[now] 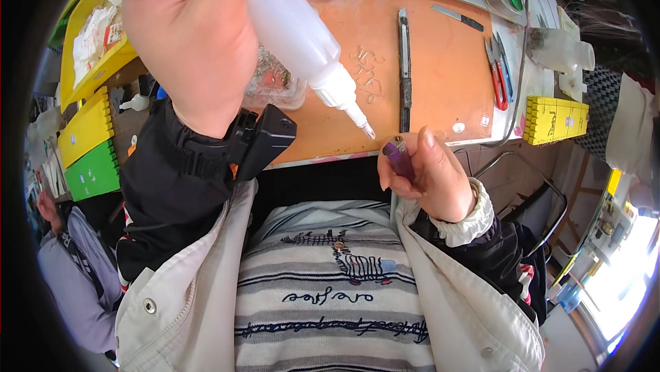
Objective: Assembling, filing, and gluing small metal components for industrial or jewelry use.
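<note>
My left hand (pixel 196 46), raised at the upper left, is closed around a translucent white squeeze bottle (pixel 292 25). The bottle tilts downward to the right, and its narrow nozzle (pixel 350 107) ends a little short of my right hand (pixel 440 176). That hand is wrapped round a purple lighter (pixel 399 158), whose metal top points toward the nozzle tip. Both hands are above the table's near edge. Beyond them, several thin bent wire pieces (pixel 368 73) lie on the orange-brown work board (pixel 447 83). A transparent tray of small metal bits (pixel 292 94) is partly hidden behind my left wrist.
A long black-handled tool (pixel 404 63) and a small knife (pixel 459 17) lie on the board. Red-handled scissors (pixel 498 83) and a blue-handled tool (pixel 507 73) rest at its right edge. Yellow bins (pixel 96 49) stand left. Another person's sleeve (pixel 75 269) shows at far left.
</note>
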A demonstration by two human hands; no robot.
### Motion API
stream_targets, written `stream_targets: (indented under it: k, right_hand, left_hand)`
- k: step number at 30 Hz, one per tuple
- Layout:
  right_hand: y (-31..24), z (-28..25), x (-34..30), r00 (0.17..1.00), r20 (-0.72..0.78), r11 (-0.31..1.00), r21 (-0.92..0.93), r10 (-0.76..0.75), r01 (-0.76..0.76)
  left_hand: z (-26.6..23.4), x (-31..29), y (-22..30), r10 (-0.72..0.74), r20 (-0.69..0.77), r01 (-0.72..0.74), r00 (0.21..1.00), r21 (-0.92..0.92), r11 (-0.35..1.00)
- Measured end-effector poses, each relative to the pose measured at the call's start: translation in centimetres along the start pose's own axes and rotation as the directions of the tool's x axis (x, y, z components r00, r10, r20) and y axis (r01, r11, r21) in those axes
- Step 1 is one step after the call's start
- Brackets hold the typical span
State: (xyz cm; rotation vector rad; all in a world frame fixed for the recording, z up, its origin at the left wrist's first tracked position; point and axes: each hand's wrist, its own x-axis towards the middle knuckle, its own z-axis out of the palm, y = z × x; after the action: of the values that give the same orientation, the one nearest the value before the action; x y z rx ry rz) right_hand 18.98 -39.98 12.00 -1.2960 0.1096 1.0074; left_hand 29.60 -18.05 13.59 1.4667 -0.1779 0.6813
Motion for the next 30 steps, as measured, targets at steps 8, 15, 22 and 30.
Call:
stream_targets:
  k: [8, 15, 22, 30]
  right_hand:
    - [-0.3, 1.5, 1.0, 0.995, -0.095, 0.998, 0.056, 0.014, -0.008]
    - [-0.1, 1.6, 1.2, 0.996, -0.086, 1.0, 0.027, 0.012, -0.01]
    - [-0.2, 1.9, 1.6, 0.996, -0.086, 0.997, -0.073, -0.003, -0.004]
    - [0.0, 1.9, 1.6, 0.996, -0.088, 0.994, -0.107, -0.017, 0.007]
  left_hand:
    - [-0.3, 0.1, -0.2, -0.025, -0.008, 0.025, 1.0, -0.032, 0.999]
    - [-0.1, 0.0, 0.1, -0.019, -0.005, 0.019, 1.0, 0.007, 1.0]
    - [-0.4, -0.1, -0.4, 0.021, 0.021, -0.02, 1.0, -0.015, 1.0]
    - [-0.6, 0.0, -0.6, 0.063, 0.069, -0.056, 0.996, -0.101, 0.993]
